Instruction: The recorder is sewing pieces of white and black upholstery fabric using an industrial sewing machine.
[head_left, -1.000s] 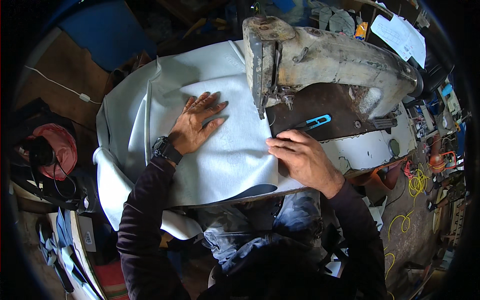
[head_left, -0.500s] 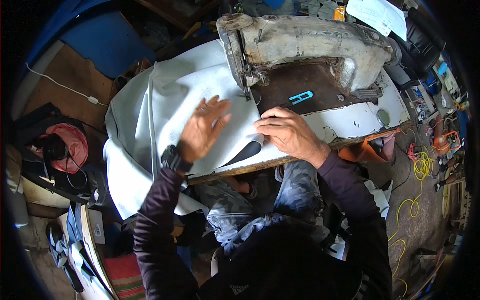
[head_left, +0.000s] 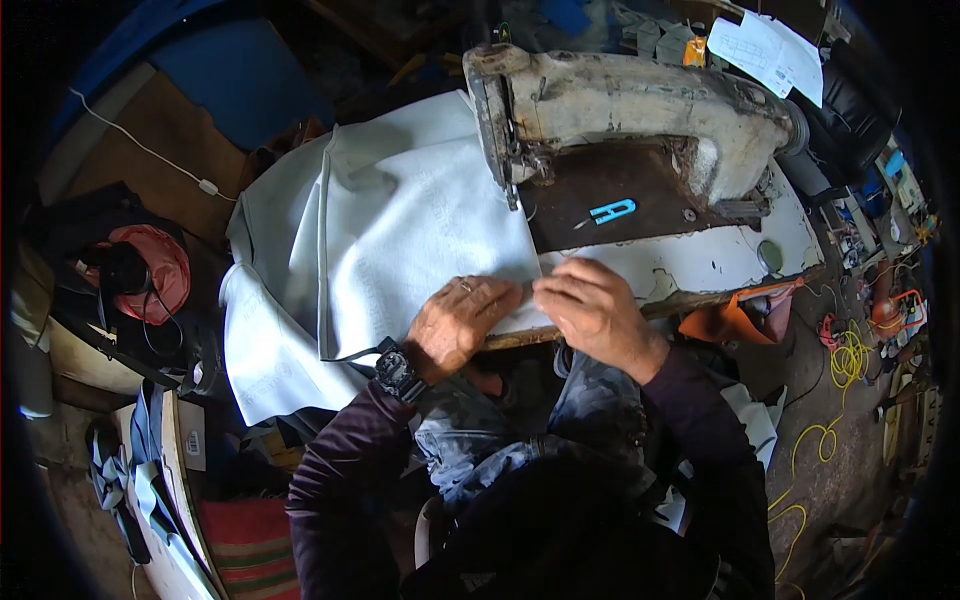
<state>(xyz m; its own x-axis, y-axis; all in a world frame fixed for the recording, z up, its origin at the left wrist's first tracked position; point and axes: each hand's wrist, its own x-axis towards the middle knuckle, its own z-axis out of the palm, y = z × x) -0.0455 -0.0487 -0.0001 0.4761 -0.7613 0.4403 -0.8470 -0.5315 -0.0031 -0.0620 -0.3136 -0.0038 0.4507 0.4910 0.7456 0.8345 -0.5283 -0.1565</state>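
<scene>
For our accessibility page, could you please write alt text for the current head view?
A person's left hand and right hand are close together at the edge of a pale sheet draped over a worn sewing table. Beyond them stands a scuffed sewing machine; blue thread snips lie on its bed.

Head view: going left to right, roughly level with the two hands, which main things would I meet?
Dark item with a pink lining → pale sheet → left hand → right hand → orange piece below the table edge → coiled yellow cord.
</scene>
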